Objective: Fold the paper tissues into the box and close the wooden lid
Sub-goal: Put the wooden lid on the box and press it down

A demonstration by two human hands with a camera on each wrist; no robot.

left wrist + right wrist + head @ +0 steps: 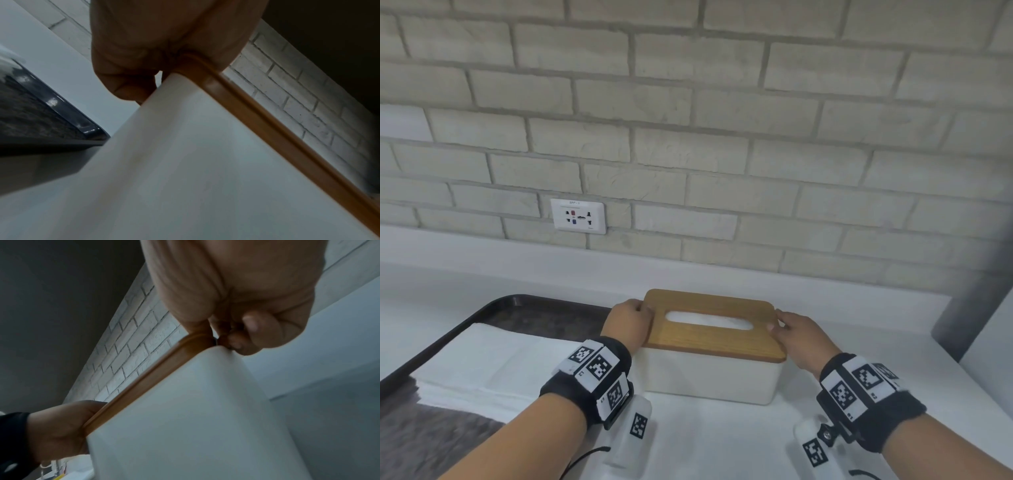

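A white box [709, 377] stands on the white counter with the wooden lid [709, 339] lying on top of it. White tissue shows through the lid's oval slot [709, 320]. My left hand [628, 320] grips the lid's left end, fingers curled round its edge [185, 65]. At the lid's right end my right hand [796, 334] does the same, thumb on top and fingers curled beneath the rim [232, 340]. A stack of paper tissues [493, 370] lies on the dark tray [493, 305] to the left.
A brick wall with a power socket [578, 216] rises behind the counter. A grey post [976, 291] stands at the right. The tray's rim [68, 112] sits close to the box's left side.
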